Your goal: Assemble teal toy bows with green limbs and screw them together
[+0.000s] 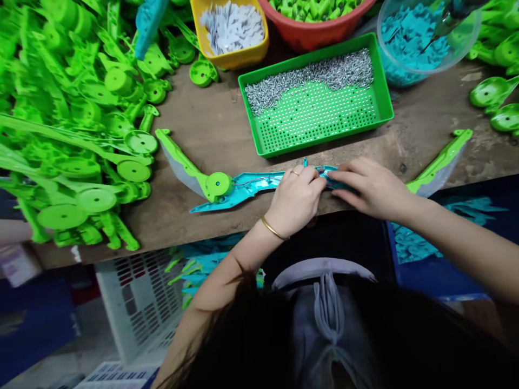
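Covering the middle of the teal shell (257,186): the left hand (298,192). Its fingertips are mostly hidden. Right hand (371,186) and forearm block the shell's right end, so can't see how the right green-and-grey arm (444,159) meets it. Dark tool (450,21) at top right is cut off by the frame. Bins under the bench are dim.

Containers: yellow tub (241,60) has whitish flat pieces; red basin (312,35), cut off at top, has small green parts; clear tub (399,78) has teal pieces, tool tip over them. Green perforated tray (316,119) has screws (312,78) banked along its far side, mesh floor bare nearer the person.

Shell lies along the near bench edge, below the tray, under both hands. Left green-and-grey arm (186,162) has its disc on the shell's left end. Left fingers are bent close together over the shell; right fingers reach out slightly apart, tips at it. Can't tell if either pinches anything.
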Demonstrator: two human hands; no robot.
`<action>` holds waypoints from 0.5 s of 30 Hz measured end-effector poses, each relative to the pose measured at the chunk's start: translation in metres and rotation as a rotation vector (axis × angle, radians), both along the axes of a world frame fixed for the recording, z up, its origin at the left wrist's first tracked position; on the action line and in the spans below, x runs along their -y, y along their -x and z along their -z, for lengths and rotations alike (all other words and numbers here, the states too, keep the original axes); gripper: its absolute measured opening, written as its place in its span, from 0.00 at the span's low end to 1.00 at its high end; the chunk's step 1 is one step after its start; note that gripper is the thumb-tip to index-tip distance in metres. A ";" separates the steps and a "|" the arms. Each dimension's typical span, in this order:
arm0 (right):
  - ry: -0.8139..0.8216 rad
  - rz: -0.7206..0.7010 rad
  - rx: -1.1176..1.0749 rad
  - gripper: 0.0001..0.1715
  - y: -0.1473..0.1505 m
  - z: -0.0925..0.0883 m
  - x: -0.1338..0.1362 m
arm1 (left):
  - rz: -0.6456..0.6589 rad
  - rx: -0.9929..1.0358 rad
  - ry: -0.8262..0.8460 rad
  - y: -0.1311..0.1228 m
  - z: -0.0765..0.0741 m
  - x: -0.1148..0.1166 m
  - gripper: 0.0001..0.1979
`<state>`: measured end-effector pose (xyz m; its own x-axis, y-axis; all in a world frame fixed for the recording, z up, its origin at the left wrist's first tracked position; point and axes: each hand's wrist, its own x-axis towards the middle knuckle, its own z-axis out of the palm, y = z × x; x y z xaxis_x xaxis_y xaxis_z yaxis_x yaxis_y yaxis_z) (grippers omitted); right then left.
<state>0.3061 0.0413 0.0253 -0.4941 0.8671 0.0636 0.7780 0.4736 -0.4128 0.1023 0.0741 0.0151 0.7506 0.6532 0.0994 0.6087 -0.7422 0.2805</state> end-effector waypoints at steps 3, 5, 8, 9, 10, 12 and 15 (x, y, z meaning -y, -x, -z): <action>0.046 0.067 -0.084 0.22 -0.009 -0.006 0.005 | -0.013 -0.048 0.041 -0.004 -0.004 -0.001 0.15; 0.021 0.080 -0.051 0.18 -0.014 -0.009 0.009 | -0.032 -0.045 0.064 -0.005 -0.006 -0.001 0.15; -0.067 0.066 0.045 0.15 -0.019 -0.006 0.014 | -0.086 -0.008 0.097 -0.007 -0.006 0.000 0.14; -0.093 0.061 0.062 0.15 -0.020 -0.004 0.015 | -0.105 0.004 0.100 -0.008 -0.005 0.000 0.13; -0.115 0.055 0.070 0.15 -0.020 -0.002 0.015 | -0.120 0.012 0.095 -0.009 -0.005 0.001 0.13; -0.144 0.045 0.075 0.14 -0.020 0.000 0.016 | -0.126 0.016 0.059 -0.011 -0.004 0.002 0.13; -0.134 0.041 0.085 0.14 -0.018 -0.001 0.016 | -0.101 0.003 -0.023 -0.013 -0.003 0.002 0.14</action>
<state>0.3241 0.0258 0.0262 -0.4671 0.8732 0.1392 0.8273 0.4871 -0.2800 0.1154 0.0722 0.0183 0.6804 0.7234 0.1172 0.6803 -0.6829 0.2660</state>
